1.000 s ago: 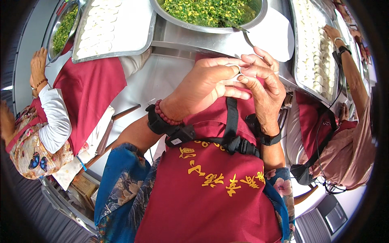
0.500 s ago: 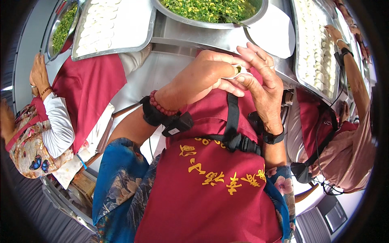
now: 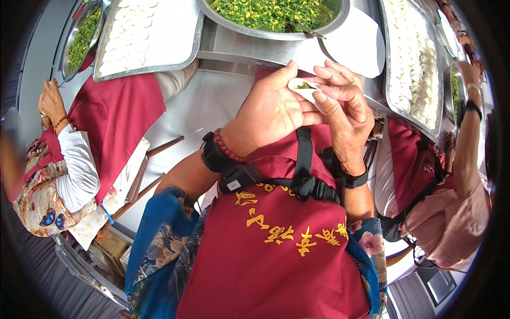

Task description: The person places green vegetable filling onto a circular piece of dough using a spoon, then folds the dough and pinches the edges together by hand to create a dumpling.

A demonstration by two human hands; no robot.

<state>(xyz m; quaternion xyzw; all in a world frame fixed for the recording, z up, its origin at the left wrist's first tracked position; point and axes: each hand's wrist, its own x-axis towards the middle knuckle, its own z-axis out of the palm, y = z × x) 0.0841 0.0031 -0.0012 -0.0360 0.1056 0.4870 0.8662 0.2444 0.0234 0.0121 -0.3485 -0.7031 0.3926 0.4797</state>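
Over the table's front edge, my right hand (image 3: 348, 109) pinches a half-folded dumpling (image 3: 306, 91) by its side, thumb against fingers. The white wrapper gapes at its left end, and a little green filling shows inside. My left hand (image 3: 276, 111) is open, palm up, with the thumb raised away and the fingers stretched out behind the dumpling; whether they touch it is partly hidden. Beyond both hands stands a large steel bowl (image 3: 340, 24) of chopped green and yellow filling, with a utensil handle (image 3: 313, 33) at its right rim.
A metal tray (image 3: 183, 61) with rows of white dumplings lies at left, another tray (image 3: 390, 80) at right. White round sheets (image 3: 356, 45) lie beside the big bowl. Co-workers sit on both sides: one person's hands (image 3: 51, 103) at left, another's arm (image 3: 468, 127) at right.
My left hand has let go of the dumpling and opened, its thumb lifting away. My right hand now pinches the dumpling, which has turned its open end toward the left.
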